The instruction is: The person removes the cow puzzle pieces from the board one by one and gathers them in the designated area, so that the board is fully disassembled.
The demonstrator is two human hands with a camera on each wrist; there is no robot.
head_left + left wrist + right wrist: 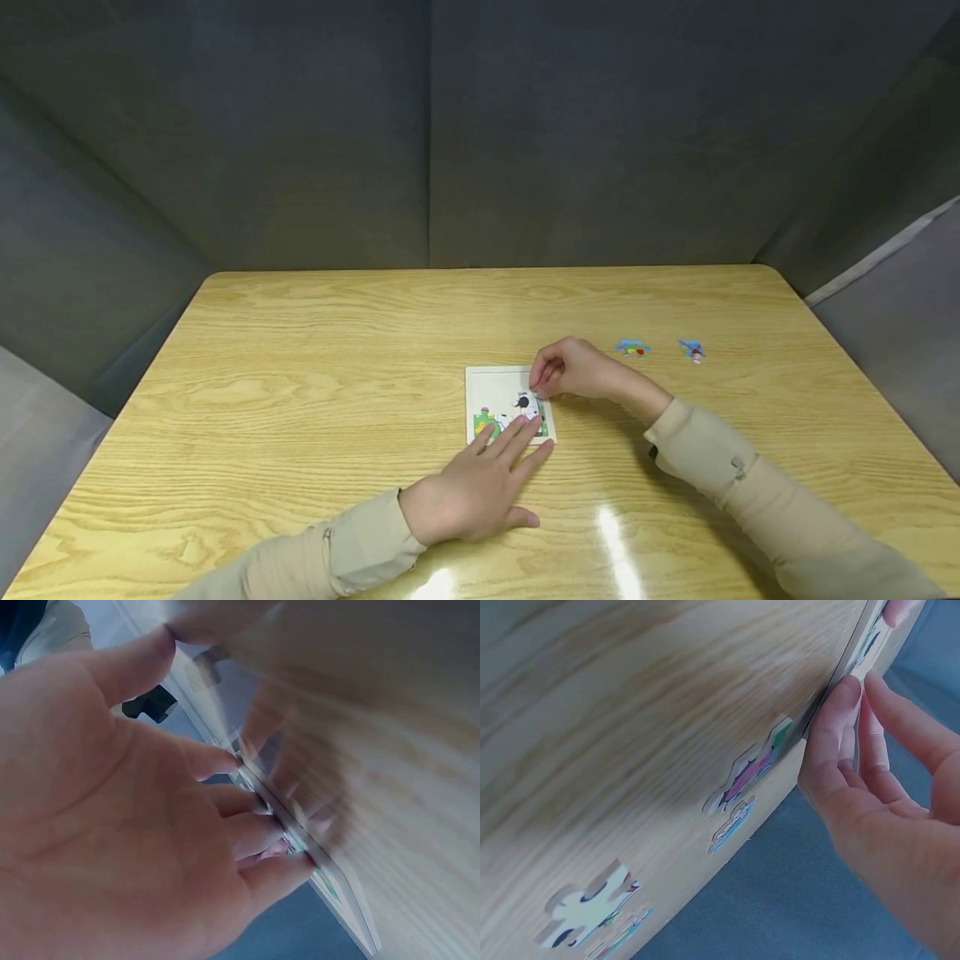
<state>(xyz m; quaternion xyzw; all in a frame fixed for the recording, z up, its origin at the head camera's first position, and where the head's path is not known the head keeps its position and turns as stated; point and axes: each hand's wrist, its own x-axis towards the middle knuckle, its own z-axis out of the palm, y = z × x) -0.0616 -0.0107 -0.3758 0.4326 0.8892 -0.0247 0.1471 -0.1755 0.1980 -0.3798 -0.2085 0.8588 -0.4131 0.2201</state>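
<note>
A white square puzzle board (487, 379) lies on the table, with cow and green picture pieces (486, 425) set along its lower part. My left hand (487, 487) rests its spread, straight fingers over the board's near edge, covering part of the picture. At the board's right side, my right hand (573, 368) pinches a puzzle piece (538, 393) between thumb and fingertips, close over the cow picture. Most of that piece is hidden by the fingers. In the right wrist view the fingertips (846, 688) meet right at the board's edge.
Two loose puzzle pieces, one (633, 347) nearer the board and one (692, 350) farther right, lie beyond my right forearm. The right wrist view shows further loose pieces, among them a pink and green one (746, 771) and a mostly white one (592, 906). Dark curtains (427, 133) enclose the table.
</note>
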